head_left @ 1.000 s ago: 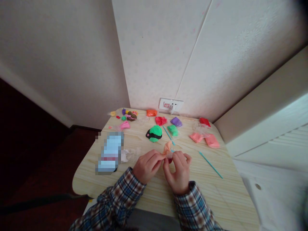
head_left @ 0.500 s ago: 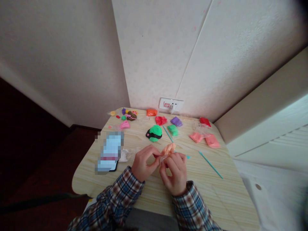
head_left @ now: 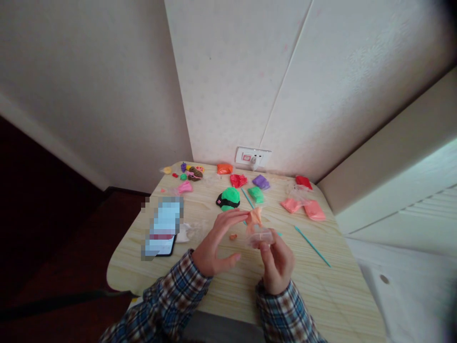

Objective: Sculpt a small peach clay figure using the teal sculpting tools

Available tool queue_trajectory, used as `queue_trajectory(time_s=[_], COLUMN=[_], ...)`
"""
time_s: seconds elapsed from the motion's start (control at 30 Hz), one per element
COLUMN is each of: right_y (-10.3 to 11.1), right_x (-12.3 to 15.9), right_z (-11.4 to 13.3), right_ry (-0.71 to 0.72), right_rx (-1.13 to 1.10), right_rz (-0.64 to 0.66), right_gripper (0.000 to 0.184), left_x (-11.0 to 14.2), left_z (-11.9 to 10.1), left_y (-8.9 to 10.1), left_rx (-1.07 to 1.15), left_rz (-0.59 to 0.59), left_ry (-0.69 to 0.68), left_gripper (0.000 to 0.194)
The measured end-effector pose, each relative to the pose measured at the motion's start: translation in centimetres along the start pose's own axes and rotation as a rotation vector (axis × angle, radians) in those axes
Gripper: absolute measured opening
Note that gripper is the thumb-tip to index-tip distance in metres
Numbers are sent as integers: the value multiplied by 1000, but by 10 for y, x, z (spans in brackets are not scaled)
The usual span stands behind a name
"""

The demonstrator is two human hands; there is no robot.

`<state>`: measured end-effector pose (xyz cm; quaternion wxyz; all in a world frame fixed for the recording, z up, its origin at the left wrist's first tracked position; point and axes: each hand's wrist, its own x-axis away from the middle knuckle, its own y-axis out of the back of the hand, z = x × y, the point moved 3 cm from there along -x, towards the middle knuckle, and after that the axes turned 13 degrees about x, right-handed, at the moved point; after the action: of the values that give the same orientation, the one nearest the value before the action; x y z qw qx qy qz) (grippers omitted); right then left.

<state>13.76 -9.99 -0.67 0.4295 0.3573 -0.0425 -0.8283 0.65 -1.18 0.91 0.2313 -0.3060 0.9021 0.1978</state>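
Peach clay (head_left: 254, 217) sits in clear bag (head_left: 260, 237), right hand (head_left: 277, 264) pinching it, left hand (head_left: 213, 247) open.

Pale patterned wall (head_left: 228, 85) with socket plate (head_left: 253, 157); light wood-grain bench (head_left: 321, 295) against it; dark reddish floor (head_left: 82, 238) at left.

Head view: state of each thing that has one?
Left hand: open, thumb spread, fingertips by the peach packet.
Right hand: closed on the packet's clear end.
Peach packet: held, crumpled; seal unclear.
Phone: lying flat, screen lit.
Green-and-black model: resting on the table.
Rightmost teal stick: lying flat.
Other coloured packets: lying down; seals unclear.
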Motion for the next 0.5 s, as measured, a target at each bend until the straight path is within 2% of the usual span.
queue_trajectory(time_s=[0.1, 0.3, 0.37, 0.5], right_y=[-2, -7, -8, -9], right_x=[2, 0, -1, -4], right_z=[-6, -7, -5, -5], right_ry=[-77, -102, -100, -103], right_rx=[-133, -240, -256, -243], right_rz=[62, 134, 153, 154], right_gripper=[21, 33, 35, 34], left_x=[1, 3, 4, 3], left_z=[5, 7, 5, 3], left_y=[2, 4, 4, 3], left_rx=[-39, -109, -151, -144], left_rz=[-28, -82, -103, -139], left_ry=[21, 47, 53, 42], left_gripper=[67, 61, 57, 37])
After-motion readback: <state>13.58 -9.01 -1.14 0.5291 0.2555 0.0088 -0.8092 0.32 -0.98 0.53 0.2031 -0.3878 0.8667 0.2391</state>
